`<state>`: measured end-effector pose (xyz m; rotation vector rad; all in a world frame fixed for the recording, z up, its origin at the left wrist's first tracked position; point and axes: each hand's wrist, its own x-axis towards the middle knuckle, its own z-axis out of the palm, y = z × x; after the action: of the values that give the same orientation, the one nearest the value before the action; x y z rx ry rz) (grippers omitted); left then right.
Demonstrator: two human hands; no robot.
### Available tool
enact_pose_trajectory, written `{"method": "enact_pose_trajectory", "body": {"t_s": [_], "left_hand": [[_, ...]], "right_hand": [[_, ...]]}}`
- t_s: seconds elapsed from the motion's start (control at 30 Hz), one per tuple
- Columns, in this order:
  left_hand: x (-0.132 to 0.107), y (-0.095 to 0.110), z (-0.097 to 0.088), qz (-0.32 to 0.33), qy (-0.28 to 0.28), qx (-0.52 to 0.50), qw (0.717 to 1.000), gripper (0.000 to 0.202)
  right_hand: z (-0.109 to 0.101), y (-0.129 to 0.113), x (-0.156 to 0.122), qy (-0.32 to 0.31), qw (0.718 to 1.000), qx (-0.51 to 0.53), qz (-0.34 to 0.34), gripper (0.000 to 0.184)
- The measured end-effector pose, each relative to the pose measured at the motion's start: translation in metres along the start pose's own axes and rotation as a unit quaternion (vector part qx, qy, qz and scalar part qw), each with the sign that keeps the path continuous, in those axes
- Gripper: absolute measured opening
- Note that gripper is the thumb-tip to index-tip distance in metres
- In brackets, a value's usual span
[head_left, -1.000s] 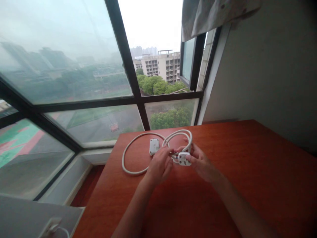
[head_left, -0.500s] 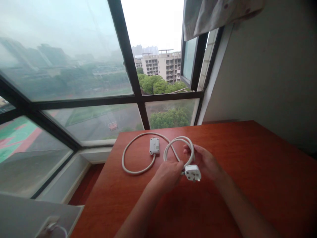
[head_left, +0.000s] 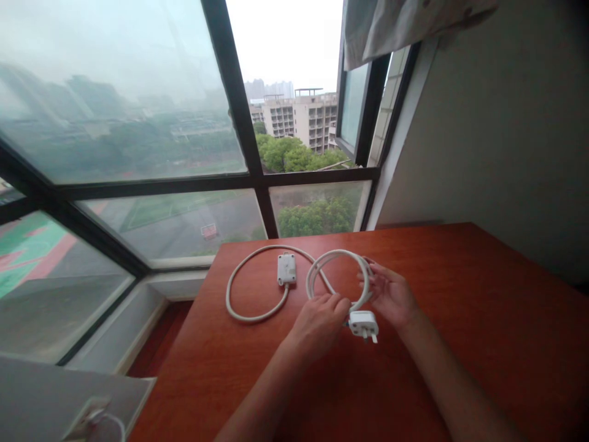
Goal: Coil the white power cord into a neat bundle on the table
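A white cable [head_left: 335, 252] is looped into a small coil above the table, between my two hands. My left hand [head_left: 321, 319] is closed on the lower left of the coil, close to the plug. With its fingers curled round the coil's right side, my right hand [head_left: 391, 291] grips the cable. A white plug [head_left: 363, 325] with metal pins hangs just below the coil, pins pointing down. From the coil the cable runs left in a wide loop on the table to a white rectangular socket box [head_left: 286, 269] with screws in its corners.
The reddish-brown wooden table [head_left: 483, 344] reaches to the window wall. Dark window frames [head_left: 313, 178] stand behind it, with one pane ajar at the right. A grey cloth [head_left: 405, 27] hangs above. At lower left, a wall outlet [head_left: 92, 417] has a white lead plugged in.
The coil has opened wider as my right hand moved to the right. The plug has shifted slightly right and turned. The socket box stays in place on the table.
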<state>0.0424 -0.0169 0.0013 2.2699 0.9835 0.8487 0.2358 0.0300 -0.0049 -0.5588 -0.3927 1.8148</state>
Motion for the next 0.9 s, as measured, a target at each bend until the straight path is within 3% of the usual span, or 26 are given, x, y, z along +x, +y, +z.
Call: {"method": "enact_pose_trajectory", "body": {"t_s": [0.2,0.37,0.5,0.6,0.73,0.9], "left_hand": [[0.001,0.000,0.005,-0.001,-0.016,0.005,1.000,0.042],[0.001,-0.005,0.005,-0.045,0.008,-0.107,0.993,0.044],[0.001,-0.006,0.004,-0.081,0.035,-0.165,0.982,0.041],[0.001,-0.007,0.005,-0.074,0.039,-0.145,0.986,0.044],[0.000,-0.010,0.009,-0.016,0.042,-0.060,0.997,0.045],[0.001,-0.011,0.011,-0.013,0.025,-0.015,0.999,0.029]], "right_hand": [[-0.003,-0.007,0.001,-0.016,0.999,0.012,-0.031,0.023],[-0.004,-0.005,0.002,-0.018,0.999,-0.014,-0.037,0.022],[-0.002,0.000,0.002,0.018,0.993,-0.079,-0.080,0.024],[0.003,0.007,0.001,0.033,0.987,-0.106,-0.116,0.026],[0.011,0.018,-0.003,0.019,0.989,-0.093,-0.116,0.024],[0.015,0.020,-0.006,-0.002,0.989,-0.097,-0.113,0.025]]}}
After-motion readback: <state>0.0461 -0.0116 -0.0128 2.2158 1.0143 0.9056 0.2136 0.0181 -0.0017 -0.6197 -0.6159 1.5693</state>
